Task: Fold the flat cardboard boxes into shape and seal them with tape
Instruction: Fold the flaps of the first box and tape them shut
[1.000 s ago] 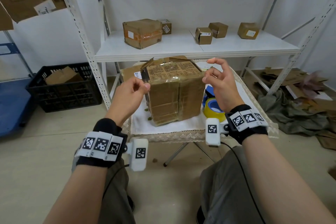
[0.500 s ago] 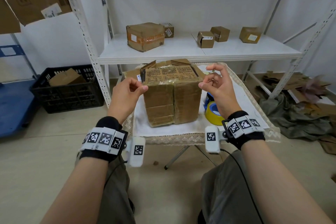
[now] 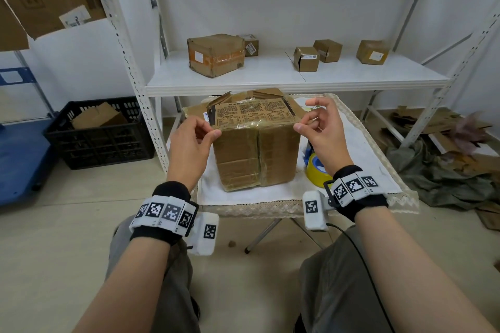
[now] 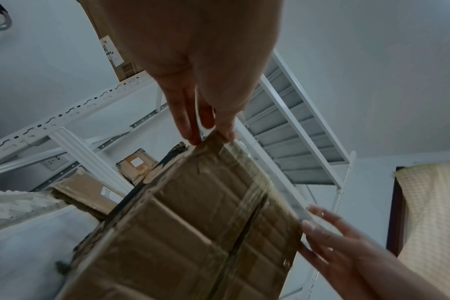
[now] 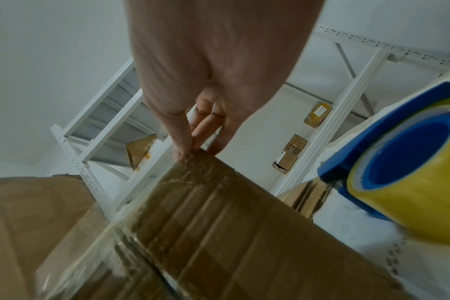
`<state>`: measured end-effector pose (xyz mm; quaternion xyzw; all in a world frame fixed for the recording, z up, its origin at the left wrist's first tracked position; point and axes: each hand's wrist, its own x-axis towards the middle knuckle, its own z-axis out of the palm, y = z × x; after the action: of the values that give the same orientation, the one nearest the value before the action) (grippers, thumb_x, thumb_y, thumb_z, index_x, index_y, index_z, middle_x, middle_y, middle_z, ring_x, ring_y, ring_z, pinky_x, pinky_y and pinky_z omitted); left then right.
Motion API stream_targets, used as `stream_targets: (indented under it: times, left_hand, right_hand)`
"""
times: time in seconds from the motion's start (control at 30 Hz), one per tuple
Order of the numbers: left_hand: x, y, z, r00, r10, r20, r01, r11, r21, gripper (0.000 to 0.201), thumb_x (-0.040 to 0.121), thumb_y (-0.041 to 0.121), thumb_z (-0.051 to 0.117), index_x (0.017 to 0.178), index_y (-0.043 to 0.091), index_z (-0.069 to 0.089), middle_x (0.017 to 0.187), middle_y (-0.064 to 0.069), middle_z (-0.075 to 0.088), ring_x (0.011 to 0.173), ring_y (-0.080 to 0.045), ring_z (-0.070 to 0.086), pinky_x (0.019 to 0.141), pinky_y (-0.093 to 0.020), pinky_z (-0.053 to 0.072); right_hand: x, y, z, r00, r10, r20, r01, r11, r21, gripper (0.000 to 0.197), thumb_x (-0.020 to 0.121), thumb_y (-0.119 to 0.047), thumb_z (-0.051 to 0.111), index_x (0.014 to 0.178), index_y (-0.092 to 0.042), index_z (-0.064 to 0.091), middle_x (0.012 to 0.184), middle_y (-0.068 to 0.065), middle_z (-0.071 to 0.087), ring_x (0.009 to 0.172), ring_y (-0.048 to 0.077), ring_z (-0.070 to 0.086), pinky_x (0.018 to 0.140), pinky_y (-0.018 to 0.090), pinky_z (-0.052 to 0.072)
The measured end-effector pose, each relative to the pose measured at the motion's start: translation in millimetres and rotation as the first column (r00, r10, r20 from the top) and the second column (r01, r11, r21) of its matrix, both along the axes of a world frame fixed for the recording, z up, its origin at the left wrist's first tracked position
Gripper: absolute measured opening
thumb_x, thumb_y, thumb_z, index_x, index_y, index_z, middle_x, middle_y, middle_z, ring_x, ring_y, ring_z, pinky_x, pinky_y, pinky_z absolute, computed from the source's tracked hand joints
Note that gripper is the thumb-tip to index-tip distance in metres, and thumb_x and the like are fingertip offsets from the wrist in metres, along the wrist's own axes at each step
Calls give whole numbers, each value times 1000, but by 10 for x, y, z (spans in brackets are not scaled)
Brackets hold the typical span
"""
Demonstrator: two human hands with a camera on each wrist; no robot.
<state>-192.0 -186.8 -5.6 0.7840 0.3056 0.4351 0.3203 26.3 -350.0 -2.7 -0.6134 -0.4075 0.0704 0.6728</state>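
Place: storeroom or packing room.
Beyond the hands: white slotted-metal shelving rack [image 3: 270, 81] bearing taped brown cardboard parcels [image 3: 215, 54].
Left of the hands: black plastic crate [image 3: 100, 140].
Right of the hands: flattened cardboard scraps [image 3: 422, 123] on the floor.

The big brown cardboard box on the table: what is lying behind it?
Behind the big brown cardboard box, flattened brown cardboard shows at its left on the white table cloth. The box hides the rest.

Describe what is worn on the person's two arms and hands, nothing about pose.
Both hands, left hand and right hand, are bare, forearms uncovered. Each wrist carries a black band ringed with white square-code tags and a white camera box bearing another tag. A black cable trails from the right unit.
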Motion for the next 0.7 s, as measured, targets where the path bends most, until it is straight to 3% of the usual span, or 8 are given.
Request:
stream_targets:
  times: [0.1,0.2,0.3,0.43,0.53,0.6,0.7]
  left_hand:
    - [13,0,-48,999,0,33,-3,996,89,16,93,20,72,90,15,57,105,0,55,81,8,55,71,-4,42]
    - [33,17,-106,998,-29,46,23,992,124,16,95,18,69,91,16,53,117,4,62,85,3,59,73,-11,49]
    - [48,39,-145,998,-47,28,42,987,157,17,96,18,67,92,19,50,115,6,66,89,-7,63,75,-28,56]
    - [80,7,-160,997,-73,20,68,979,190,19,97,21,66,93,26,48,108,5,65,91,-10,63,75,-29,55]
    - [107,-14,-160,997,-70,21,63,974,216,18,97,20,65,94,25,48,106,6,63,90,-10,63,75,-32,55]
    - [109,-4,-160,997,-69,31,60,974,220,18,96,20,65,94,24,48,104,6,62,90,-10,62,79,-34,55]
    - [115,20,-158,998,-53,31,47,983,179,26,90,26,72,97,23,47,106,5,62,97,-10,62,84,-33,55]
  right_hand:
    - [24,29,-9,997,-60,48,60,998,-6,47,85,5,72,119,-21,52,86,5,62,74,16,58,84,31,52]
    - [51,83,-18,989,-107,103,108,994,-13,48,85,1,73,121,-23,52,89,0,64,75,11,61,81,25,53]
    - [86,134,-52,977,-147,157,155,987,-37,49,87,-1,72,124,-26,52,93,1,63,80,7,61,81,21,51]
    - [103,183,-92,958,-168,233,180,983,-29,48,88,3,66,130,-17,54,100,8,59,90,7,56,87,22,47]
    - [137,231,-138,930,-212,301,230,973,-28,51,86,-2,67,130,-24,53,114,-7,57,108,1,51,101,33,40]
    - [175,243,-128,954,-197,225,209,977,-34,56,85,-5,70,133,-27,50,119,-16,58,120,5,52,105,34,37]
    - [217,232,-95,984,-83,155,90,995,-38,61,85,-1,70,137,-22,45,117,-7,68,124,13,58,112,37,38]
